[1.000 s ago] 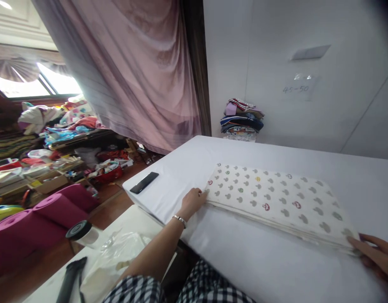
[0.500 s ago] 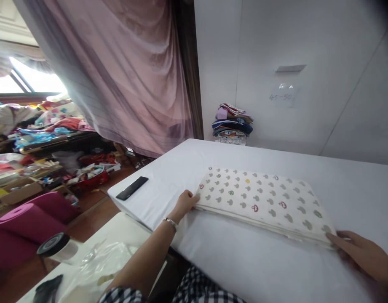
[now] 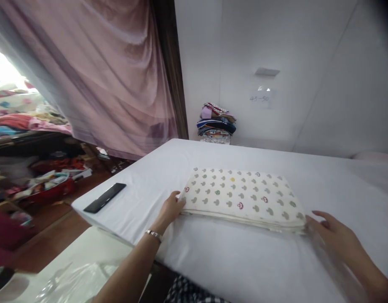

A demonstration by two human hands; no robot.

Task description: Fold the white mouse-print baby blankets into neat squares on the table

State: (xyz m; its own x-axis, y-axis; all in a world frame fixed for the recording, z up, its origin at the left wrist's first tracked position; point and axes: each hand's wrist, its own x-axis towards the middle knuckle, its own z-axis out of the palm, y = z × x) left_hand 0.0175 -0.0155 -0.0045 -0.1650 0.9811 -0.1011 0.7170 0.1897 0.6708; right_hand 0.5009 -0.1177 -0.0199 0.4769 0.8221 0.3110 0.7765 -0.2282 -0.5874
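Note:
A folded cream cloth (image 3: 242, 196) printed with small grey, red and green shapes lies flat on the white-covered table (image 3: 250, 261). My left hand (image 3: 170, 209), with a bracelet on the wrist, curls its fingers around the cloth's near left corner. At the cloth's near right corner my right hand (image 3: 334, 237) touches the edge with fingers spread, slightly blurred by motion.
A black phone (image 3: 104, 197) lies near the table's left edge. A stack of folded clothes (image 3: 216, 123) sits at the back by the white wall. A pink curtain (image 3: 95, 75) hangs at left, with cluttered goods on the floor beyond. Clear plastic (image 3: 70, 282) lies on a lower white surface.
The view has swung right, so the cloth sits more central. Both hands stay at the cloth's near corners; the right hand is now fully in view.

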